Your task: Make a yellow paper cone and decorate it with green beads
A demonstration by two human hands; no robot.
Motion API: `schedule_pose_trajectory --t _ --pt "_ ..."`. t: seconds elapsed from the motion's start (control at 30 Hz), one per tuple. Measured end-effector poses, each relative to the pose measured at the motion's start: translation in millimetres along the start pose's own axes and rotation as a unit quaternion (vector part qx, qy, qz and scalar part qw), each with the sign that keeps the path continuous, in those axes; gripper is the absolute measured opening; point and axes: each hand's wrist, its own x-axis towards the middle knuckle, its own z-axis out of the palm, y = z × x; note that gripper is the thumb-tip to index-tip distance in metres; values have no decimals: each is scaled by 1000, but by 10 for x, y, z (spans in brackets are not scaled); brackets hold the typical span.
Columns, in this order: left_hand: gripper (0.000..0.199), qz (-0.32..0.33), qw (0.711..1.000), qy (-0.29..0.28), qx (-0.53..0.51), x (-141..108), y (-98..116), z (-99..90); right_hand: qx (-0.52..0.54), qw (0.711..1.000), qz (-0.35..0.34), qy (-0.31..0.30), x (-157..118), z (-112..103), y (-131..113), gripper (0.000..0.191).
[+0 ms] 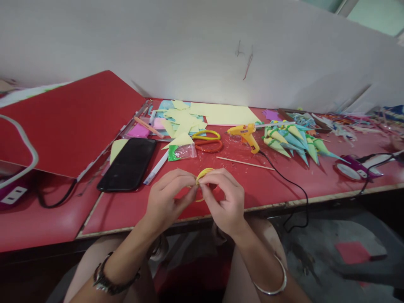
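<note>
A small coil of thin yellow cord point(205, 172) is pinched between my two hands above the table's front edge. My left hand point(172, 191) grips it from the left with thumb and fingertips. From the right, my right hand point(223, 195) pinches the same coil, its fingertips almost touching the left ones. A loose loop of the cord hangs below the fingers. Just beyond my hands lie scissors with yellow and orange handles point(208, 149), a clear packet with a green end point(182, 152) and a thin wooden stick point(245, 163).
A yellow glue gun point(246, 134) trails its black cable over the front edge. Yellow and blue paper cones point(292, 141) are piled at the right. A black phone point(128, 164), a white pen point(157, 167) and yellow paper scraps point(184, 120) lie left and behind. A red board point(72, 122) leans at far left.
</note>
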Motion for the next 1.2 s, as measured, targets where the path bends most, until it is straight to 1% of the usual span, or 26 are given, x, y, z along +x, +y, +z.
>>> schedule_pose_trajectory --t 0.13,0.27,0.4,0.57,0.77,0.87,0.93,1.0,1.1,1.2 --pt "10 -49 999 -4 -13 12 15 -24 -13 1000 14 7 2 1 6 12" --pt "7 -118 992 3 -56 -11 10 -45 -14 1000 26 -6 14 -11 17 9" --pt "6 -185 978 -23 -98 -17 -2 -40 1 998 68 -8 28 -10 22 9" --pt "4 -223 968 -42 -109 13 -5 -22 30 990 139 -12 29 -3 35 9" --pt "9 -274 945 -84 -158 16 -2 -29 79 975 206 0 30 -12 44 7" --pt "11 -289 937 -89 -175 17 -2 -36 119 964 238 -9 39 -28 36 10" --pt "12 -302 933 -76 -180 19 0 -41 143 961 235 -25 46 -42 34 15" --pt "12 -312 929 -55 -189 21 1 -45 147 966 209 -32 52 -54 43 18" --pt "11 -319 923 -25 -213 23 -3 -50 123 977 169 -37 50 -64 80 17" --pt "8 -317 920 -7 -230 31 -19 -47 94 982 157 -51 45 -71 122 19"
